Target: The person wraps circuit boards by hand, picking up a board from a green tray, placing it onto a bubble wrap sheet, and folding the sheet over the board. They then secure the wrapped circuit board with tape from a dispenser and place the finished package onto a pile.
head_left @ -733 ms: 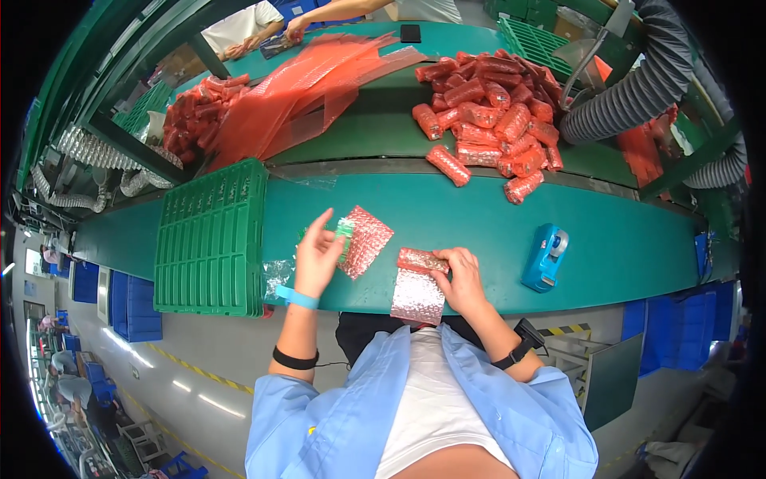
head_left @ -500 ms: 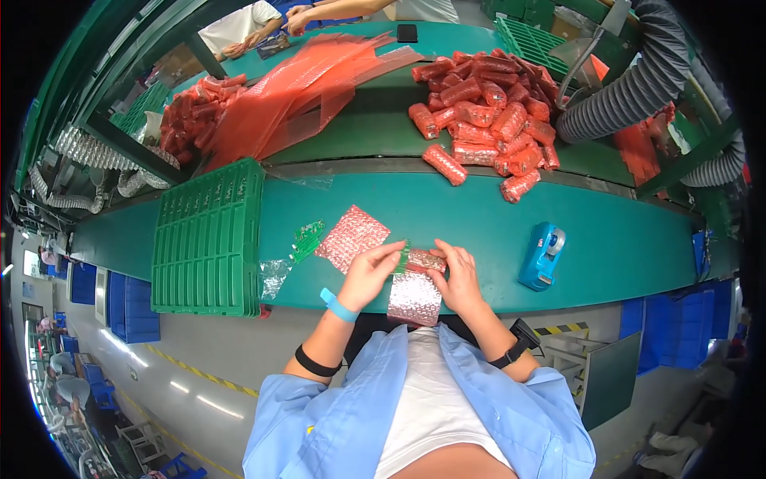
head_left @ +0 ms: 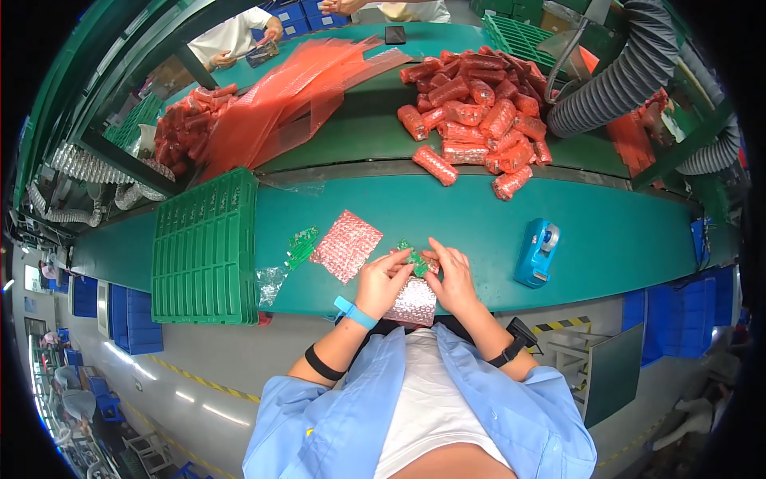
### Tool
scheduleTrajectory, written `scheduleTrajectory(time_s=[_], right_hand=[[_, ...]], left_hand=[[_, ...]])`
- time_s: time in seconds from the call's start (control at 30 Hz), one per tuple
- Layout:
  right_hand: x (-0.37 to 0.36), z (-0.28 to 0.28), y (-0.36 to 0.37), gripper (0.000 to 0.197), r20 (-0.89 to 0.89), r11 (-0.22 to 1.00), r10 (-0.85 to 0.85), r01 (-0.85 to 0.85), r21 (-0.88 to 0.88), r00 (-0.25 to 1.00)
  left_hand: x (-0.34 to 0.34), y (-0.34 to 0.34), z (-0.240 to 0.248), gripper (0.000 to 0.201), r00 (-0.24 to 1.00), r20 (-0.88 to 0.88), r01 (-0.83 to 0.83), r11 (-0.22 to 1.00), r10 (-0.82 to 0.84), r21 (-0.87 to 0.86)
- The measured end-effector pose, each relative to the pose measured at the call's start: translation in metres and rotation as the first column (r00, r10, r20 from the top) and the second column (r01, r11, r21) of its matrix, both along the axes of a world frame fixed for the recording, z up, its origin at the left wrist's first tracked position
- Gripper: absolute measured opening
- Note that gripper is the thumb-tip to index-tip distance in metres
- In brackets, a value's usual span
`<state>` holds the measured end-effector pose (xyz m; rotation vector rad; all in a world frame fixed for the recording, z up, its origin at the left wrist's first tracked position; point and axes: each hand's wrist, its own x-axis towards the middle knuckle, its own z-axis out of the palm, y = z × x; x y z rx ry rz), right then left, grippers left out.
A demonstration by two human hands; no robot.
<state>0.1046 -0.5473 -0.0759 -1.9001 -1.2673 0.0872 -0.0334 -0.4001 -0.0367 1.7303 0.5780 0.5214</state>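
A small green circuit board [head_left: 416, 263] is pinched by my left hand [head_left: 383, 283], over the far end of a pinkish-silver bubble wrap sheet [head_left: 413, 302] at the table's front edge. My right hand [head_left: 452, 278] has its thumb at the board's right side, its fingers curved around the partly rolled far end of the wrap. What lies inside that roll is mostly hidden. To the left lies a flat pink bubble wrap sheet [head_left: 345, 246]. Several more green circuit boards [head_left: 301, 247] lie beyond it, near a crumpled clear plastic piece [head_left: 271, 284].
A green compartment tray [head_left: 202, 255] stands at the left, a blue tape dispenser [head_left: 538, 253] at the right. Red wrapped bundles [head_left: 479, 112] are heaped on the raised shelf behind, beside long red bubble wrap sheets [head_left: 279, 104]. A grey hose [head_left: 614, 88] hangs at right. Co-workers' hands show across.
My left hand has brought the circuit board rightward and turned it over the rolled wrap. My right thumb now meets the board. The view has shifted slightly.
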Motion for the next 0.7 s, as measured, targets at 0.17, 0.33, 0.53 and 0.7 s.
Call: scheduleTrajectory(time_s=[0.17, 0.33, 0.53, 0.7], right_hand=[[0.000, 0.001, 0.001, 0.083, -0.031, 1.000, -0.003, 0.004, 0.010, 1.000], [-0.001, 0.000, 0.001, 0.073, -0.022, 1.000, -0.016, 0.017, 0.016, 1.000], [0.003, 0.001, 0.002, 0.051, 0.044, 0.998, 0.048, -0.049, 0.035, 0.998], [-0.001, 0.002, 0.003, 0.038, 0.065, 0.998, 0.041, -0.044, 0.039, 0.997]], left_hand=[[-0.002, -0.009, 0.011, 0.046, 0.998, -0.044, -0.034, 0.999, 0.035, 0.035], [-0.008, -0.022, 0.007, 0.045, 0.998, -0.040, 0.056, 0.948, -0.046, 0.312], [-0.007, -0.024, 0.015, 0.043, 0.980, -0.176, 0.164, 0.885, -0.095, 0.436], [-0.015, -0.011, 0.011, 0.048, 0.965, -0.246, 0.214, 0.803, -0.087, 0.556]])
